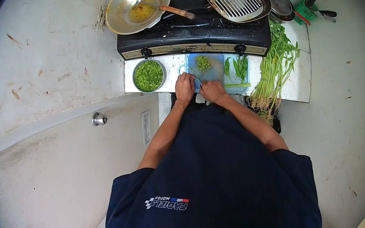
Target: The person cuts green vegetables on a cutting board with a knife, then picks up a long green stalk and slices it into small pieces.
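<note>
While your left hand (pixel 184 88) and right hand (pixel 212 90) curl beside a thin blade (pixel 198 81), green stems (pixel 237 85) lie right of them on the blue cutting board (pixel 217 73). Likely chopping; can't tell which fingers grip what. Next cut calls for tucked fingertips.

The board (pixel 216 69) is smooth, cloudy plastic; the knife (pixel 198 81) shows a metal blade. The wok (pixel 117 19) is dull metal, the spatula (pixel 178 11) wooden-handled. The stove (pixel 168 37) looks glossy, its 2 knobs (pixel 146 52) plastic. The counter (pixel 298 81) looks smooth, the basket (pixel 305 10) plastic, the shirt (pixel 206 157) matt cloth, the doorknob (pixel 99 119) shiny metal.
</note>
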Tool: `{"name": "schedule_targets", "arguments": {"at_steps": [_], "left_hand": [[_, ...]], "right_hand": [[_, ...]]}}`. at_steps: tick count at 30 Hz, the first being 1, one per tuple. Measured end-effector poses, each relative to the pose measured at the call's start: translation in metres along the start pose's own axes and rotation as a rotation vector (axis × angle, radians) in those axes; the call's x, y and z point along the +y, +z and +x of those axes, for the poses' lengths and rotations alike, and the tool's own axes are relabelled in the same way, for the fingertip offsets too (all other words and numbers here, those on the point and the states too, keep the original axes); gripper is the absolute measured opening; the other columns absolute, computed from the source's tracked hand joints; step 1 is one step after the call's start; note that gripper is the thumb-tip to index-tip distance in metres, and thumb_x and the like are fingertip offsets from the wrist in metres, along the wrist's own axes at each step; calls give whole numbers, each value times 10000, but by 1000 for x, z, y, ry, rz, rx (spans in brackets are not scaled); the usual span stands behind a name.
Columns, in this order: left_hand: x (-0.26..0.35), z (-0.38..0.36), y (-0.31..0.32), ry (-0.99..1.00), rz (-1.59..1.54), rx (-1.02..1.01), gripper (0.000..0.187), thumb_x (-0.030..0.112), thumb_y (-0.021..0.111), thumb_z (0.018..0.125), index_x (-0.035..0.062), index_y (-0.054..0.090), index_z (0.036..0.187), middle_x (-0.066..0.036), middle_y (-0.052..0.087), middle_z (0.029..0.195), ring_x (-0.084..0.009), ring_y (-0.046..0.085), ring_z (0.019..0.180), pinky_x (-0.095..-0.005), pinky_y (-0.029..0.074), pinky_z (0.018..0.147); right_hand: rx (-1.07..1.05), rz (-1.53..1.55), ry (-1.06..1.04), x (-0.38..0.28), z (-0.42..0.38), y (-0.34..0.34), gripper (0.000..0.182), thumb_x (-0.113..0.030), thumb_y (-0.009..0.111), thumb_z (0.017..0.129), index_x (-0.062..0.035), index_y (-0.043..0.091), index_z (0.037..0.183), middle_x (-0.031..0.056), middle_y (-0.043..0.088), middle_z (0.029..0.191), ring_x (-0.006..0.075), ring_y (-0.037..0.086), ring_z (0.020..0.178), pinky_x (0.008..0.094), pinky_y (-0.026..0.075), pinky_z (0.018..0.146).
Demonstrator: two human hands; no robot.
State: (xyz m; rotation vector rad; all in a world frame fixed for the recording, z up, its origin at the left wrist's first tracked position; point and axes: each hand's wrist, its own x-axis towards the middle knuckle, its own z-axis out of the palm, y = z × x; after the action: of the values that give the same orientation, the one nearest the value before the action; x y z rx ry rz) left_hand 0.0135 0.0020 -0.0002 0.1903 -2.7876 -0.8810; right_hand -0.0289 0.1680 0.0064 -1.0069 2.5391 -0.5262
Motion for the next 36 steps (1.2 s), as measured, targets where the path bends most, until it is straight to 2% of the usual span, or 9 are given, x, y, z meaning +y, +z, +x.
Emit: {"name": "schedule_targets", "arguments": {"at_steps": [2, 8, 20, 23, 26, 36], "left_hand": [[1, 0, 0, -6, 0, 0, 44, 27, 670, 886, 31, 707, 909, -131, 660, 941, -347, 624, 907, -442, 515, 825], [4, 1, -6, -10, -10, -20, 54, 32, 669, 903, 17, 708, 938, -144, 668, 946, -363, 627, 908, -453, 519, 822], [2, -1, 0, 30, 68, -14, 62, 83, 667, 910, 37, 704, 930, -118, 650, 940, -341, 621, 897, -448, 529, 801], [3, -1, 1, 10, 60, 1, 47, 73, 669, 907, 41, 700, 922, -118, 649, 939, -342, 620, 897, -447, 528, 801], [2, -1, -1, 19, 25, 2, 34, 64, 677, 900, 44, 698, 918, -119, 649, 939, -344, 619, 897, -445, 527, 803], [3, -1, -3, -4, 17, -13, 39, 62, 688, 888, 43, 699, 921, -120, 654, 941, -343, 624, 900, -443, 523, 814]], "right_hand": [[16, -27, 6, 2, 3, 7, 276, -229, 607, 915, 22, 707, 860, 226, 740, 808, 365, 754, 738, 471, 603, 697], [-75, -37, 26, -4, 12, -1, 271, -237, 612, 915, 4, 728, 873, 233, 747, 915, 361, 760, 824, 479, 599, 750], [14, -64, -12, 4, -1, 4, 254, -208, 580, 919, -19, 728, 834, 197, 737, 786, 349, 754, 735, 470, 599, 688], [83, -44, -76, 10, -1, 10, 278, -236, 572, 950, 4, 666, 848, 220, 710, 706, 359, 726, 630, 462, 583, 612], [51, -48, -7, 6, -1, 7, 250, -201, 597, 909, 1, 720, 831, 216, 737, 791, 356, 754, 726, 469, 600, 675], [7, -32, -3, 1, 2, 8, 267, -218, 596, 923, 18, 701, 857, 237, 735, 785, 366, 753, 719, 468, 602, 670]]}}
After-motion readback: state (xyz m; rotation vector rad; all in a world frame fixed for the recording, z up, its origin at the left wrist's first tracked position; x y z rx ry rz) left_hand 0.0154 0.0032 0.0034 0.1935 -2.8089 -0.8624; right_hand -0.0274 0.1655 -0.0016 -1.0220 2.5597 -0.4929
